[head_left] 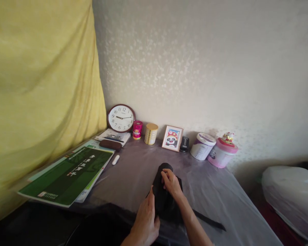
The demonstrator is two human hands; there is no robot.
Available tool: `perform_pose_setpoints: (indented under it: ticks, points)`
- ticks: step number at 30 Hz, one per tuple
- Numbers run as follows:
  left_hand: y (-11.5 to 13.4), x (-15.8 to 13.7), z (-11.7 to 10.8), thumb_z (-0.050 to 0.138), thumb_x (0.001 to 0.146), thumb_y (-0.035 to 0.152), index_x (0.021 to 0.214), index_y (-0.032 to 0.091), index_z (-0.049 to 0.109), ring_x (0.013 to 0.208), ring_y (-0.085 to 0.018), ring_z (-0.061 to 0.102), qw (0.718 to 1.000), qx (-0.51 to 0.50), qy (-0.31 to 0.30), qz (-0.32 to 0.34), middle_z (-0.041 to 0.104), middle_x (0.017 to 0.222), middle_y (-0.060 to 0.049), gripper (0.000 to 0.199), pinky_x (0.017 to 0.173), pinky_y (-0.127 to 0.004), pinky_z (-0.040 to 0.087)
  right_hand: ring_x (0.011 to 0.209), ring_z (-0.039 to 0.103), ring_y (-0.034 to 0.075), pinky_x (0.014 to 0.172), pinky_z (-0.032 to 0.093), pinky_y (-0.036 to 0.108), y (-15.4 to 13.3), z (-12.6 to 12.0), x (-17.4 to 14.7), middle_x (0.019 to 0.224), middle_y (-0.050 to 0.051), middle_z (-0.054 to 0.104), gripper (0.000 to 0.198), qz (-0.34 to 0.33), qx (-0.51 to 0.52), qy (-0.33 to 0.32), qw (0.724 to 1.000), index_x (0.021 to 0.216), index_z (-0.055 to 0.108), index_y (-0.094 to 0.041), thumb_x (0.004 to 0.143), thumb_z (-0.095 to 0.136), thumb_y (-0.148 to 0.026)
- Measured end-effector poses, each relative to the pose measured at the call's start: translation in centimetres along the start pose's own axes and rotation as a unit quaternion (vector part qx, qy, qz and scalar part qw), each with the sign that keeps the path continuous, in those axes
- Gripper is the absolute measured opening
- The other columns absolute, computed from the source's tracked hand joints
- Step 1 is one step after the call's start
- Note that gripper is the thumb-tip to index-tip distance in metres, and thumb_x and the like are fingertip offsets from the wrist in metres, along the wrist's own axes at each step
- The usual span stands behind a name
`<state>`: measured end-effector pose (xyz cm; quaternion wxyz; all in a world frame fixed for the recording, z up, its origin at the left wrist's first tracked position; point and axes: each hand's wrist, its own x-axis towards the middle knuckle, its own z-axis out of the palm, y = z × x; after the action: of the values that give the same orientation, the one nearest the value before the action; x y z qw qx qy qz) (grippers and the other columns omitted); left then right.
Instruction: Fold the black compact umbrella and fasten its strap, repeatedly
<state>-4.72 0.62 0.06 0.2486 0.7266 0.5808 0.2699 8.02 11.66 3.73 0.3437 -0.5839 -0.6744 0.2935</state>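
Note:
A black fabric item with a strap [161,201], perhaps a small bag, stands at the near edge of the table. Its exact kind does not show clearly. My left hand [145,216] grips its left side, with the thumb and fingers closed along the edge. On its upper part, my right hand [171,182] is closed, fingers curled and pressed against the black fabric. A loose black strap [210,220] trails over the table to the right, beyond my right forearm.
Left lie green books [74,174], a brown case [110,144] and a small white object [115,160]. Along the wall stand a clock [121,118], a pink can [137,130], a yellow can [151,134], a panda picture [172,138], a black stapler-like object [184,144] and two tubs [202,147].

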Motion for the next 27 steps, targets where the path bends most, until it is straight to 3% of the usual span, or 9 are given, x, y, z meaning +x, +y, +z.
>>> perform_pose_setpoints:
  ticks: [3,5,9,14,17,21,27]
  points:
    - [0.4,-0.6,-0.8,0.043,0.066,0.007,0.14,0.009,-0.011,0.132,-0.021,0.031,0.999,-0.021,0.03,0.014,0.017,0.149,-0.015,0.092,0.108,-0.035,0.029,0.05,0.056,0.012,0.052,0.043,0.024,-0.3,0.2,-0.7,0.064,-0.002,0.06,0.028,-0.053,-0.037,0.018,0.998,0.102,0.056,-0.017,0.084,0.041,-0.031]
    - [0.9,-0.9,-1.5,0.042,0.068,0.007,0.14,0.014,-0.013,0.128,-0.02,0.037,1.0,-0.007,0.022,0.018,0.026,0.147,-0.013,0.091,0.105,-0.034,0.032,0.06,0.059,0.014,0.059,0.044,0.025,-0.7,0.3,-1.1,0.069,-0.001,0.061,0.025,-0.089,-0.08,0.03,0.992,0.101,0.059,-0.018,0.082,0.045,-0.026]
    - [1.7,-1.0,-2.4,0.042,0.072,0.011,0.142,0.016,0.002,0.117,-0.023,0.047,0.995,0.09,-0.039,-0.004,0.047,0.132,-0.012,0.081,0.102,-0.039,0.034,0.068,0.059,0.015,0.065,0.046,0.026,-1.7,0.2,-1.9,0.076,0.001,0.062,0.019,-0.144,-0.134,0.016,0.98,0.094,0.063,-0.02,0.08,0.05,-0.02]
    - [1.7,-0.8,-2.3,0.042,0.074,0.017,0.14,0.007,0.016,0.123,-0.026,0.042,0.984,0.158,-0.073,-0.029,0.04,0.138,-0.017,0.072,0.104,-0.039,0.032,0.082,0.06,0.016,0.078,0.046,0.029,-2.0,-0.2,-3.4,0.086,0.003,0.066,0.018,-0.255,-0.137,0.01,0.957,0.089,0.066,-0.022,0.087,0.047,-0.022]
    - [1.6,-0.7,-2.0,0.04,0.074,0.017,0.14,0.006,0.019,0.126,-0.026,0.039,0.981,0.17,-0.085,-0.024,0.036,0.14,-0.017,0.07,0.105,-0.039,0.031,0.1,0.057,0.018,0.094,0.04,0.037,-1.2,-0.2,-3.9,0.093,0.003,0.069,0.022,-0.31,-0.125,-0.013,0.943,0.089,0.067,-0.023,0.09,0.045,-0.025]
    - [1.6,-0.6,-1.8,0.038,0.074,0.015,0.14,0.005,0.016,0.127,-0.025,0.037,0.98,0.179,-0.085,-0.03,0.035,0.141,-0.016,0.071,0.106,-0.04,0.03,0.116,0.05,0.02,0.105,0.025,0.048,0.6,0.0,-2.5,0.102,0.002,0.069,0.028,-0.302,-0.139,-0.026,0.943,0.094,0.067,-0.026,0.093,0.039,-0.024]
    - [2.0,-0.5,-2.0,0.041,0.071,0.015,0.14,0.005,0.013,0.13,-0.025,0.033,0.975,0.185,-0.113,-0.05,0.033,0.143,-0.015,0.075,0.107,-0.039,0.028,0.115,0.051,0.02,0.105,0.022,0.049,2.9,0.0,2.4,0.1,0.0,0.07,0.031,-0.27,-0.15,-0.028,0.951,0.089,0.068,-0.027,0.093,0.038,-0.025]
